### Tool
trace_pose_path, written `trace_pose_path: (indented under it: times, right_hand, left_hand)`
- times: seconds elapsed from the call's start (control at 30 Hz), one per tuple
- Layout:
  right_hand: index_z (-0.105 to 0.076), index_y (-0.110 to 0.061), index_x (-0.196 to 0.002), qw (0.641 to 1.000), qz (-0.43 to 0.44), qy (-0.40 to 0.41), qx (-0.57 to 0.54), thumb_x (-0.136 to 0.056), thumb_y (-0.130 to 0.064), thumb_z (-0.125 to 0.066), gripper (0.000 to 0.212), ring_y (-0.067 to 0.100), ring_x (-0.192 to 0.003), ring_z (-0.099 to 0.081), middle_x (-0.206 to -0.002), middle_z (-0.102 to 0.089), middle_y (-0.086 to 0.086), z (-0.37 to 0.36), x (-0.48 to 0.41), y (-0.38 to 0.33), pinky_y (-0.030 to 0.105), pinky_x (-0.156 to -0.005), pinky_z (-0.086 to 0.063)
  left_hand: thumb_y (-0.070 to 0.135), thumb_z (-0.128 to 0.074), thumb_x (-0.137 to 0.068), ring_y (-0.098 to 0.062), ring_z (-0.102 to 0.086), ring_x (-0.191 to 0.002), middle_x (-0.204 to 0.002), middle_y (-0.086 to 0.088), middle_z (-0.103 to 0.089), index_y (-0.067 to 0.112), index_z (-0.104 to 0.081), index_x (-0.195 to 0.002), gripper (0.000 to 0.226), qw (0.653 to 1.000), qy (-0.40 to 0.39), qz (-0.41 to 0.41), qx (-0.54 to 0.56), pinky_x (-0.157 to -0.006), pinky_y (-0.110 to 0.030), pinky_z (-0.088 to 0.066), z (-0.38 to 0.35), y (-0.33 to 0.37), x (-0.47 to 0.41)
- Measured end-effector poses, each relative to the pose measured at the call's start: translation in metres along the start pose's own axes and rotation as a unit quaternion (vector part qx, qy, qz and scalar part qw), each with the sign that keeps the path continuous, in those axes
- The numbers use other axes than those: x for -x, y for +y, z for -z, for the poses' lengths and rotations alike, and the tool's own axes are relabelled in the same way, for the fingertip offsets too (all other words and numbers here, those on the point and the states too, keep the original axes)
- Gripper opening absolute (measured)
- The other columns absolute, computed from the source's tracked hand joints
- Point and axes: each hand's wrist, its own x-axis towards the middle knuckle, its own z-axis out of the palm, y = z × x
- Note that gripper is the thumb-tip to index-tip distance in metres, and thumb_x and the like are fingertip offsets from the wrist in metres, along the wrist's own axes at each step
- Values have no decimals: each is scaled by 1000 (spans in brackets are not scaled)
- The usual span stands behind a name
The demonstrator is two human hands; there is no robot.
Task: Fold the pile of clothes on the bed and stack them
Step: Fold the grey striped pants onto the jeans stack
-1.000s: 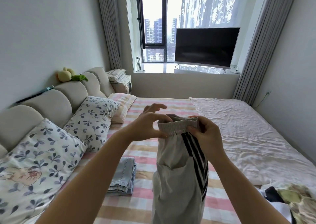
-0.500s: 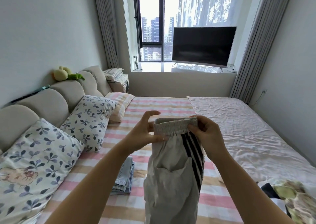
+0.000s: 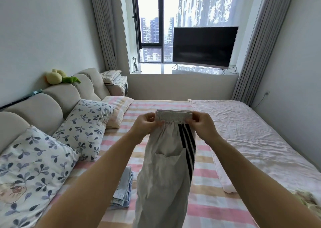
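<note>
Light grey trousers [image 3: 165,172] with black side stripes hang in the air over the striped bed [image 3: 217,208]. My left hand [image 3: 145,125] pinches the left end of their elastic waistband, and my right hand [image 3: 203,125] pinches the right end, so the waistband is stretched level between them. The legs drop straight down out of the frame. A small stack of folded pale blue clothes [image 3: 124,189] lies on the bed, just left of the hanging trousers. A corner of the unfolded pile [image 3: 309,201] shows at the right edge.
Floral pillows [image 3: 83,128] and a padded headboard [image 3: 57,104] line the left side. A crumpled pale pink sheet [image 3: 251,137] covers the bed's right half. A TV [image 3: 205,47] stands on the window sill at the far end.
My hands have drawn apart along the waistband, pulling it flat and wider. My left fingers, spread before, now pinch the band. The view has tilted slightly downward.
</note>
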Motion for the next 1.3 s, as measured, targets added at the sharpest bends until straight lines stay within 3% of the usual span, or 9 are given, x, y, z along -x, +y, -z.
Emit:
trace_pose_path:
  times: [0.17, 0.3, 0.43, 0.57, 0.77, 0.87, 0.97, 1.17, 1.3]
  right_hand:
    - [-72, -6, -96, 996, 45, 69, 29, -85, -8, -62, 15, 25, -80, -67, -86, -72, 10, -7, -71, -6, 34, -73, -51]
    - [-72, -10, -99, 991, 65, 116, 30, -87, -13, -61, 16, 20, -77, -65, -83, -70, 0, 1, -120, -15, 31, -74, -53]
    - [-72, -10, -100, 988, 82, 127, -25, -86, -11, -62, 17, 16, -80, -65, -85, -69, -2, 4, -144, -17, 30, -79, -53]
    - [-69, -10, -99, 989, 52, 87, -108, -87, -5, -60, 15, 19, -84, -65, -91, -70, 5, -7, -134, 8, 30, -81, -54]
    - [-65, 0, -101, 991, -82, -41, -95, -91, -8, -56, 16, 24, -85, -63, -93, -68, 15, -52, -80, 96, 38, -78, -52]
    - [-63, -2, -105, 974, -194, -96, -59, -92, -12, -55, 18, 20, -81, -61, -91, -66, 12, -84, -41, 143, 24, -66, -49]
    - [-64, -2, -101, 948, -280, -150, -20, -92, -15, -55, 18, 18, -79, -58, -91, -66, 13, -111, -1, 185, 23, -64, -46]
    - [-62, 11, -90, 921, -345, -183, -4, -90, -11, -56, 23, 18, -69, -49, -74, -57, 14, -139, 95, 237, 28, -62, -36]
    - [-69, -10, -86, 921, -348, -170, -42, -83, -3, -64, 8, 17, -79, -59, -86, -66, 7, -149, 176, 257, 21, -71, -46]
  left_hand:
    - [-10, -67, -75, -16, -53, -68, -74, -5, -61, 8, -64, -75, 18, 994, 85, -63, -3, -67, -26, -47, -1, 30, -64]
    - [-11, -66, -76, -20, -55, -77, -79, -3, -62, 10, -64, -78, 22, 990, 87, -114, 10, -78, -35, -49, 1, 56, -108]
    - [-18, -63, -72, -20, -57, -76, -81, -6, -63, 5, -64, -87, 28, 983, 76, -166, 18, -74, -35, -52, 8, 64, -133]
    - [-14, -66, -73, -5, -64, -69, -71, 9, -70, 7, -65, -88, 26, 983, 47, -175, 20, -66, -19, -53, 17, 36, -131]
    - [-2, -65, -82, -4, -58, -67, -79, -1, -62, 8, -61, -88, 13, 995, 10, -52, -87, -64, -17, -48, 21, -78, -112]
    - [17, -65, -86, -16, -55, -74, -82, -6, -61, 3, -62, -95, 16, 984, 2, 73, -165, -64, -28, -45, 15, -150, -96]
    - [25, -63, -88, -17, -56, -81, -87, -6, -62, 1, -64, -99, 26, 967, 0, 161, -197, -64, -21, -42, 5, -212, -67]
    - [15, -64, -86, -19, -57, -83, -85, -7, -62, -1, -63, -94, 17, 964, 8, 237, -120, -67, -19, -44, -9, -295, 14]
    - [0, -69, -78, -17, -53, -82, -87, -5, -59, 8, -62, -94, 20, 961, 43, 267, -58, -67, -16, -43, -17, -337, 80]
